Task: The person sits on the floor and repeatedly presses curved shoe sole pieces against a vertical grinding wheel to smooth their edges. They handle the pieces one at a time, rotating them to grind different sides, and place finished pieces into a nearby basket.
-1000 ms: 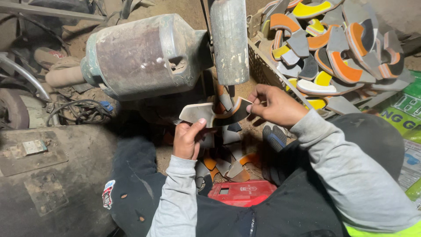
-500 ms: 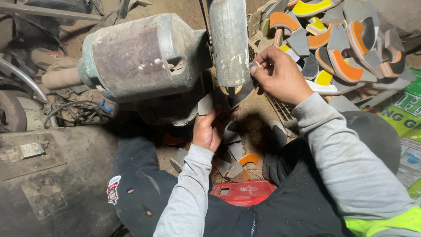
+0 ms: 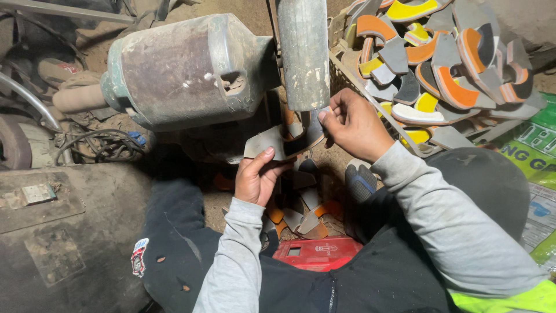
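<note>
Head view, left to right: a dusty dark metal housing (image 3: 58,232) fills the lower left corner, with loose cables (image 3: 98,145) on the dirt floor above it. A grimy motor (image 3: 179,69) lies on its side at upper centre-left, its shaft end joined to a grey grinding wheel (image 3: 303,52) that hangs down at top centre. Just under the wheel, a grey shoe sole (image 3: 278,142) is held level between both hands, its right part touching or nearly touching the wheel's lower edge; which, cannot be told. Left hand (image 3: 258,177), in a grey sleeve, grips the sole's left end from below, thumb up against it. Right hand (image 3: 353,124) pinches the sole's right end, fingers closed on it beside the wheel. Below the hands, more soles (image 3: 301,217) lie scattered on the ground, and a red box (image 3: 318,252) sits by the person's lap. A crate (image 3: 370,101) at upper right holds a heap of grey, orange and yellow soles (image 3: 446,64). A green printed sack (image 3: 536,156) lies at the far right edge.
</note>
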